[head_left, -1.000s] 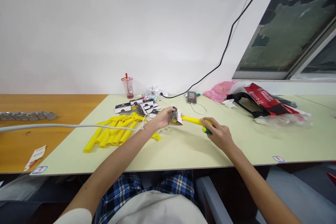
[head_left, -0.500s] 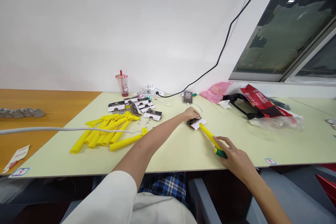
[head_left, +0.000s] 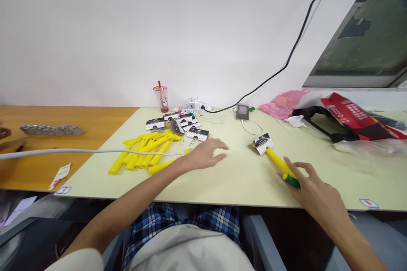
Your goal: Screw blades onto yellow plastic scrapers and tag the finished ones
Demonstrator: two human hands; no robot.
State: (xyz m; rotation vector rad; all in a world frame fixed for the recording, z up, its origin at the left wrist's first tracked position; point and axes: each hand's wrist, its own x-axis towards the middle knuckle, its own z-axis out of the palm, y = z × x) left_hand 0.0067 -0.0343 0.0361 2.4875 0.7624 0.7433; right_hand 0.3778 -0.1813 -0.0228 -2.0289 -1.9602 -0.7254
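So the yellow tool [head_left: 277, 162] is over on the right, and the right hand [head_left: 314, 190] has it by the near end, thumb and fingers closed around the handle. It slants away from the grip, up and to the left, with the card [head_left: 263, 143] on its far end well clear of the fingers. There's also a green piece [head_left: 292, 181] tucked in by the same fingers (can't tell if it's part of the tool or separate, sorry).

Left hand [head_left: 206, 155] has nothing in it: fingers loosely spread, over the middle of the table [head_left: 222, 182], well apart from the tool. Just beyond it is a loose black-and-white card [head_left: 197, 134], and the heap of yellow handles [head_left: 144, 149] sits off to its left.
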